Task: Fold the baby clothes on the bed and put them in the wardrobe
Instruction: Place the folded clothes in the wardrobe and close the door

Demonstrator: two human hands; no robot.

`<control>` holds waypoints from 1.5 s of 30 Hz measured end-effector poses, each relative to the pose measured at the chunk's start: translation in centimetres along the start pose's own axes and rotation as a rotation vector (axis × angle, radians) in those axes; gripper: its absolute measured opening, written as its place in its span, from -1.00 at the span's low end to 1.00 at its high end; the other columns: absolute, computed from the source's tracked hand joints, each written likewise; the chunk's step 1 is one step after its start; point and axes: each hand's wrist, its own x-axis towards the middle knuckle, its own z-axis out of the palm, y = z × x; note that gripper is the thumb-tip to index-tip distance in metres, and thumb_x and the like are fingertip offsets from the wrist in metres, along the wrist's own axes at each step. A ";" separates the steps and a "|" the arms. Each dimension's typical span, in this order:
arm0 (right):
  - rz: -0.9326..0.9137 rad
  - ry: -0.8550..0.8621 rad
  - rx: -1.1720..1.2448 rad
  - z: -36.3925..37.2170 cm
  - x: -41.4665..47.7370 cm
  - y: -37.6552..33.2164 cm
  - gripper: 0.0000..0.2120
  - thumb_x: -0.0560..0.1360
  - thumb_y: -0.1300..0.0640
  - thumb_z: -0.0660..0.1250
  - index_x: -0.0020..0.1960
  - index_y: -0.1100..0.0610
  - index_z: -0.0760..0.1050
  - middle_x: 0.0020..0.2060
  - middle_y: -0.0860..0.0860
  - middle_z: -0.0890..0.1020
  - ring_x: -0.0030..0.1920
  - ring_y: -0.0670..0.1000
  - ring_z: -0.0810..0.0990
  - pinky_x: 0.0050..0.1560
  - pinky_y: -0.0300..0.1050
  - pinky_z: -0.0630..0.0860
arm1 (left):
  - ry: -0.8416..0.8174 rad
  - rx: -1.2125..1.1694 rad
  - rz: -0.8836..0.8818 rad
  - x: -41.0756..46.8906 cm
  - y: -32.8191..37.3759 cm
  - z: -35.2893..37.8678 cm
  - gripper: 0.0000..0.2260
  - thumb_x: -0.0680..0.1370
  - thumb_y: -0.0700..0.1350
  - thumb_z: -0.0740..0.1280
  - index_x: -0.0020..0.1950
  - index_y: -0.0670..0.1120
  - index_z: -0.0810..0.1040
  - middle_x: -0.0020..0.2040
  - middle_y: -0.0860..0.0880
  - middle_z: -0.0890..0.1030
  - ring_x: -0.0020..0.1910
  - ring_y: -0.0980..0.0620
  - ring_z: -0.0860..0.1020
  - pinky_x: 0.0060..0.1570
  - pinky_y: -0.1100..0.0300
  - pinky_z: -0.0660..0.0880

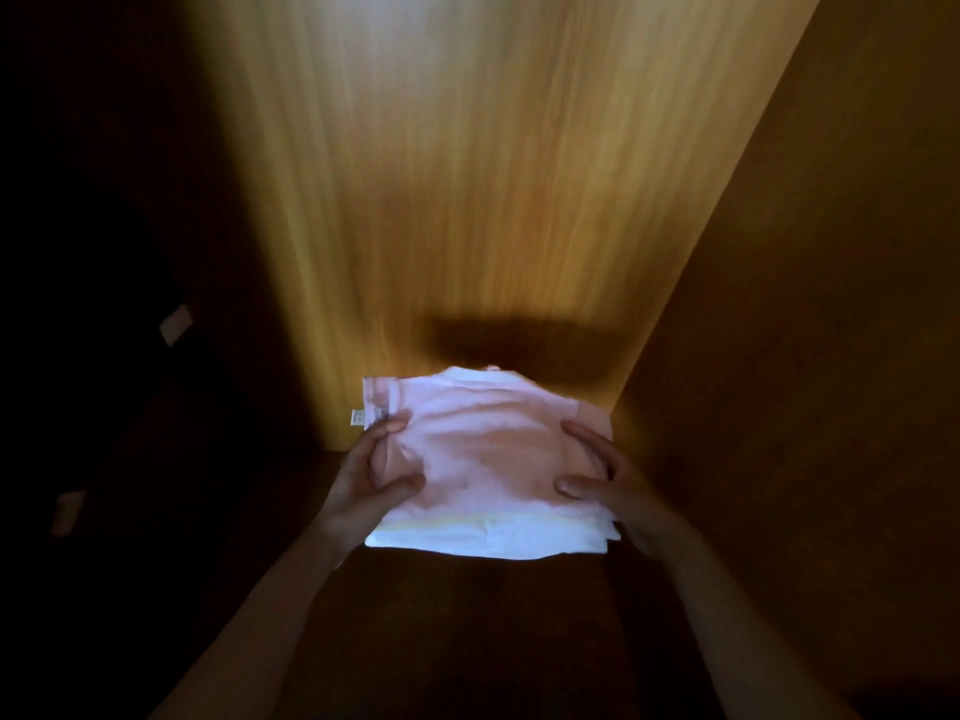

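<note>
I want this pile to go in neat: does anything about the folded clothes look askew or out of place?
Only small things. A care label pokes out past the left edge of the pink garment on top, and the white garments under it jut forward, so the edges are not flush. Nothing looks damaged.

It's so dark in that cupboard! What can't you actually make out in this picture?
Head view:
- What lies under the stack of folded clothes: lost in shadow; resting or held up, unclear.
- Number of garments: white lower layers merge in glare.
- Undersides of left hand and right hand: hidden by cloth.
- Two pale shapes, dark left: too dim to identify.
- Print on the label: too small.
</note>
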 end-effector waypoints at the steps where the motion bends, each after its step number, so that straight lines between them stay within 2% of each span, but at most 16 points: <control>1: -0.010 0.004 0.004 0.0 1.5 2.5 -0.25 0.17 0.14 0.62 0.32 -0.12 0.48 0.27 -0.14 0.40 0.19 -0.12 0.47 0.03 -0.19 0.58 | -0.003 -0.004 0.010 1.1 -2.6 0.3 -0.46 0.42 -0.49 0.40 0.34 -0.15 0.44 0.40 0.15 0.44 0.46 0.15 0.31 0.38 0.11 0.37; 6: -0.038 0.064 0.067 -0.5 8.3 12.8 -0.32 0.30 0.31 0.55 0.35 -0.04 0.46 0.30 -0.01 0.43 0.09 -0.16 0.52 -0.13 -0.31 0.58 | -0.032 -0.010 0.030 5.7 -13.2 1.7 -0.49 0.42 -0.49 0.40 0.32 -0.18 0.43 0.38 0.08 0.42 0.23 0.30 0.46 0.05 0.40 0.48; 8: -0.037 0.079 0.072 -0.6 10.1 15.4 -0.35 0.33 0.33 0.51 0.34 -0.05 0.47 0.31 0.03 0.46 0.12 -0.12 0.55 -0.11 -0.31 0.58 | -0.025 0.000 0.037 7.2 -15.9 2.1 -0.49 0.42 -0.51 0.39 0.29 -0.16 0.42 0.34 0.06 0.43 0.17 0.32 0.47 0.04 0.45 0.46; 11: -0.007 0.092 0.087 -0.9 11.3 17.9 -0.34 0.32 0.33 0.52 0.34 -0.05 0.46 0.30 0.03 0.48 0.16 -0.05 0.57 -0.05 -0.26 0.58 | -0.017 0.051 0.034 8.6 -19.0 2.6 -0.49 0.41 -0.49 0.41 0.28 -0.15 0.42 0.32 0.01 0.43 0.28 0.23 0.40 0.10 0.52 0.38; 13: -0.002 0.115 0.055 -1.3 12.1 19.0 -0.34 0.32 0.31 0.53 0.35 -0.06 0.46 0.28 0.01 0.46 0.15 -0.05 0.56 -0.02 -0.24 0.57 | -0.006 0.064 0.032 9.1 -20.7 3.0 -0.49 0.41 -0.49 0.41 0.29 -0.18 0.42 0.31 0.00 0.44 0.14 0.41 0.46 0.05 0.54 0.39; 15: -0.001 0.126 -0.007 -1.9 12.9 19.7 -0.33 0.32 0.29 0.54 0.35 -0.06 0.47 0.26 -0.02 0.43 0.12 -0.09 0.53 0.01 -0.23 0.55 | -0.003 0.065 0.021 9.5 -22.3 3.8 -0.49 0.41 -0.48 0.41 0.29 -0.17 0.42 0.32 -0.02 0.44 0.08 0.42 0.48 0.01 0.51 0.42; 17: -0.003 0.127 -0.047 -2.6 13.6 20.5 -0.33 0.32 0.27 0.55 0.36 -0.06 0.46 0.27 -0.03 0.41 0.14 -0.08 0.50 0.03 -0.22 0.52 | 0.006 0.054 0.015 10.2 -23.5 4.5 -0.49 0.41 -0.47 0.42 0.28 -0.14 0.42 0.33 -0.03 0.44 0.16 0.20 0.48 0.05 0.44 0.46; 21: -0.010 0.151 -0.097 -3.9 14.5 21.5 -0.35 0.33 0.26 0.55 0.35 -0.07 0.46 0.29 -0.03 0.37 0.24 0.01 0.43 0.16 -0.10 0.50 | 0.000 0.039 0.018 11.8 -25.0 6.2 -0.47 0.41 -0.46 0.43 0.31 -0.16 0.44 0.31 0.00 0.46 0.35 -0.04 0.42 0.36 0.04 0.38; 23: -0.012 0.161 -0.108 -5.0 15.2 21.8 -0.36 0.33 0.27 0.55 0.33 -0.09 0.47 0.29 -0.01 0.38 0.25 0.03 0.44 0.15 -0.09 0.50 | -0.003 0.031 0.009 12.5 -25.7 7.2 -0.46 0.41 -0.45 0.44 0.34 -0.16 0.45 0.26 0.06 0.47 0.38 -0.07 0.41 0.39 -0.05 0.36; 27: -0.006 0.180 -0.184 -6.8 17.0 22.2 -0.33 0.32 0.27 0.55 0.36 -0.07 0.46 0.27 -0.04 0.39 0.22 -0.02 0.43 0.03 -0.20 0.51 | 0.000 0.044 -0.009 14.2 -26.8 8.9 -0.46 0.41 -0.39 0.46 0.35 -0.08 0.47 0.34 0.02 0.45 0.27 0.09 0.44 0.21 0.26 0.43; 31: 0.021 0.210 -0.295 -8.0 19.1 24.1 -0.30 0.32 0.24 0.56 0.40 -0.06 0.43 0.38 0.00 0.36 0.33 0.02 0.38 0.25 -0.09 0.45 | 0.014 0.117 -0.054 14.9 -28.8 10.5 -0.42 0.42 -0.30 0.50 0.40 0.01 0.47 0.34 0.06 0.44 0.25 0.09 0.44 -0.01 0.45 0.43; 35: 0.039 0.153 -0.724 -8.0 19.0 26.9 -0.30 0.42 0.15 0.49 0.49 0.04 0.29 0.53 0.10 0.13 0.51 0.10 0.13 0.46 -0.05 0.21 | -0.032 0.237 -0.101 14.4 -30.8 11.6 -0.40 0.46 -0.24 0.49 0.45 0.02 0.40 0.36 -0.02 0.41 0.29 0.04 0.43 0.05 0.29 0.40; 37: -0.025 0.216 -0.847 -7.4 18.5 27.9 -0.35 0.46 0.09 0.43 0.50 0.04 0.29 0.55 0.10 0.05 0.55 0.08 0.03 0.48 -0.10 0.10 | -0.046 0.266 -0.121 14.5 -31.0 11.7 -0.41 0.49 -0.20 0.47 0.47 0.03 0.37 0.39 -0.05 0.40 0.23 0.06 0.42 -0.01 0.32 0.42; 39: -0.162 0.306 -0.960 -6.3 17.9 28.4 -0.41 0.45 -0.06 0.31 0.46 0.01 0.35 0.55 0.07 0.12 0.54 0.09 0.04 0.51 -0.03 0.06 | -0.081 0.283 -0.142 14.8 -31.2 11.5 -0.40 0.51 -0.18 0.45 0.50 0.03 0.34 0.43 -0.07 0.37 0.22 0.06 0.42 -0.09 0.39 0.43; 42: -0.349 0.264 -1.029 -4.4 17.2 28.8 -0.34 0.38 -0.18 0.04 0.43 0.00 0.40 0.49 0.05 0.30 0.53 0.08 0.14 0.52 0.11 0.03 | -0.155 0.390 -0.160 15.5 -31.2 10.9 -0.36 0.52 -0.11 0.44 0.54 0.05 0.26 0.50 -0.13 0.30 0.34 -0.05 0.38 0.15 0.21 0.40; 45: -0.418 0.159 -1.129 -3.1 16.9 30.4 -0.31 0.38 -0.21 0.10 0.51 -0.10 0.25 0.54 -0.01 0.20 0.56 0.05 0.03 0.54 0.13 -0.06 | -0.257 0.455 -0.224 15.9 -30.9 10.5 -0.30 0.53 -0.11 0.42 0.58 0.10 0.14 0.54 -0.14 0.21 0.43 -0.12 0.30 0.21 0.17 0.34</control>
